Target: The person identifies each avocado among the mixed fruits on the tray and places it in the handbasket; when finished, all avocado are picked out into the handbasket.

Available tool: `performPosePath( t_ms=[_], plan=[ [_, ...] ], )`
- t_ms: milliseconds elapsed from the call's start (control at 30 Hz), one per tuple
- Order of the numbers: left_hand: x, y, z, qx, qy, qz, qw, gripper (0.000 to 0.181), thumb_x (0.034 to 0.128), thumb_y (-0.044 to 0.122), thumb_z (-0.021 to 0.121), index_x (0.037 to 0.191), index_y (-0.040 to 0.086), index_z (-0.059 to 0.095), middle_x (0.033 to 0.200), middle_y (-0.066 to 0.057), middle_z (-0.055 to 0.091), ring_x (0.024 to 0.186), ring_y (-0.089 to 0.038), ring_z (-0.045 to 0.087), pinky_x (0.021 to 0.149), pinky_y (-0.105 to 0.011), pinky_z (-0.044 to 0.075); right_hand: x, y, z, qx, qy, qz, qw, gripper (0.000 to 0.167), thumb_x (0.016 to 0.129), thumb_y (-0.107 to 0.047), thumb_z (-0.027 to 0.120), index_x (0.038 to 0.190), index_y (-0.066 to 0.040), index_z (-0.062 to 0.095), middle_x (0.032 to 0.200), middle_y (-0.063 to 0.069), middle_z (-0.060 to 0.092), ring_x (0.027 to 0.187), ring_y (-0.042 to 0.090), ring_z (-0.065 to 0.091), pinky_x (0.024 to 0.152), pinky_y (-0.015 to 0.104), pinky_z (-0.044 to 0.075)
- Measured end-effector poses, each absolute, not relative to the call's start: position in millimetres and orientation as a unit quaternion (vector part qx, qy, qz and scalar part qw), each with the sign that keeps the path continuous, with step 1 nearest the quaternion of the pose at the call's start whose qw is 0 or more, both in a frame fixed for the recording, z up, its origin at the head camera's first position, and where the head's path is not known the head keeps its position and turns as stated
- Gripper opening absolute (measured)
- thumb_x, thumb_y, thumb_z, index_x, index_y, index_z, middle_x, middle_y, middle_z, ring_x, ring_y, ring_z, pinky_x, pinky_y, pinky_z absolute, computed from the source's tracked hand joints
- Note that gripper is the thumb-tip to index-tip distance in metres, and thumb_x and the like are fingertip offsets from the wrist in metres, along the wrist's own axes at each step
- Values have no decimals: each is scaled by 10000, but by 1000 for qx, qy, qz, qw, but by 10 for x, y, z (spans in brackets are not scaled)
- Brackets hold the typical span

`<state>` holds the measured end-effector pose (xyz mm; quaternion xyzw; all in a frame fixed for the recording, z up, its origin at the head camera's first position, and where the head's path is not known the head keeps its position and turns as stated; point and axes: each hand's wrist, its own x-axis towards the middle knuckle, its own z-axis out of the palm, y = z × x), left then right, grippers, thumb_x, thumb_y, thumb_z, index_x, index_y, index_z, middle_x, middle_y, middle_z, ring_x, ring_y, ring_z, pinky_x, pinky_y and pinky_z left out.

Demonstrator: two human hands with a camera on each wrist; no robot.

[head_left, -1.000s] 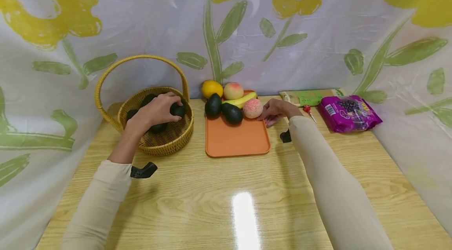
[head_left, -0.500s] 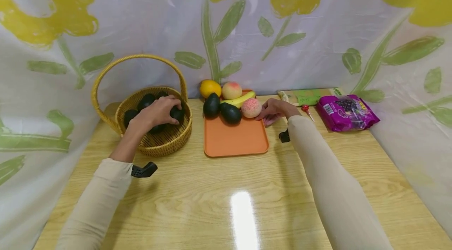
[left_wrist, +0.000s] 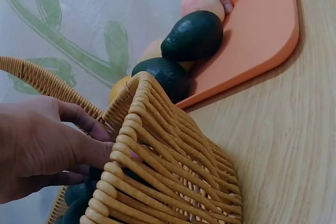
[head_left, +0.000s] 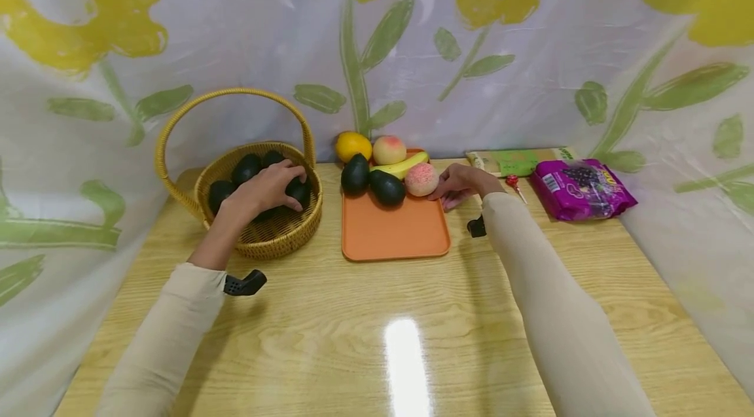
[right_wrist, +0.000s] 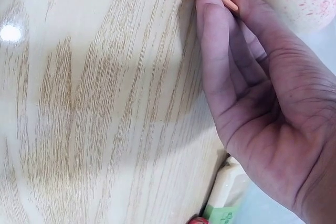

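Avocados [head_left: 246,169], dark and round, sit in the woven basket [head_left: 277,248] at the left of the head view. The left hand [head_left: 268,186] reaches in there, and its fingers and thumb bend round the rightmost avocado [head_left: 299,192], open about as wide as the fruit. Right of the middle, the right hand [head_left: 462,185] pinches the right edge of the orange tray [head_left: 396,230], nearly closed, thumb on top and fingers under. Bunched at the tray's upper end are a lemon [head_left: 354,147], two peaches [head_left: 421,179], a banana [head_left: 406,165] and two more avocados [head_left: 387,188]. Farther right on the tabletop [head_left: 306,338] lie a red lollipop [head_left: 512,181] and a purple bag [head_left: 582,189].
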<state>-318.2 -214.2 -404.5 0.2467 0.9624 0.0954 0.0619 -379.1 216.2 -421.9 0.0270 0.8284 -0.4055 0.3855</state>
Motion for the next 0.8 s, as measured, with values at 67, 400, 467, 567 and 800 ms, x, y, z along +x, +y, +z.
performPosePath(
  t_ms=[67, 400, 467, 567, 800],
  plan=[
    [-3171, -2139, -4029, 245, 964, 88, 63, 570, 853, 226, 876, 1320, 26, 620, 1353, -238, 576, 1148, -402, 630, 966, -543, 550, -3800, 2165, -4215, 28, 828, -406, 385, 154, 970, -111, 745, 900, -29, 635, 714, 52, 724, 634, 143, 737, 699, 296, 645],
    [-3103, -2119, -3989, 233, 966, 89, 61, 616, 864, 233, 865, 1381, 18, 607, 1415, -255, 558, 1232, -432, 608, 1024, -570, 533, -3825, 2196, -4290, 35, 827, -407, 387, 180, 955, -126, 769, 943, -7, 635, 690, 46, 710, 602, 131, 722, 676, 296, 642],
    [-3087, -2117, -3972, 230, 968, 88, 57, 616, 866, 239, 863, 1383, 22, 608, 1422, -258, 558, 1244, -439, 605, 1030, -576, 530, -3833, 2200, -4321, 35, 828, -407, 383, 185, 956, -136, 771, 925, -16, 635, 677, 37, 704, 591, 124, 717, 658, 288, 638],
    [-3068, -2117, -3937, 228, 969, 87, 49, 601, 872, 246, 856, 1376, 25, 614, 1413, -256, 567, 1238, -440, 610, 1027, -579, 531, -3837, 2206, -4328, 33, 829, -408, 382, 180, 946, -147, 785, 896, -39, 651, 671, 26, 704, 591, 118, 717, 658, 279, 636],
    [-2991, -2072, -3860, 230, 968, 101, 7, 577, 900, 264, 830, 1373, 14, 615, 1409, -255, 571, 1247, -441, 599, 1030, -580, 530, -3819, 2194, -4282, 24, 828, -408, 384, 149, 974, -119, 740, 869, -44, 666, 666, 26, 711, 595, 118, 724, 652, 270, 634]
  ],
)
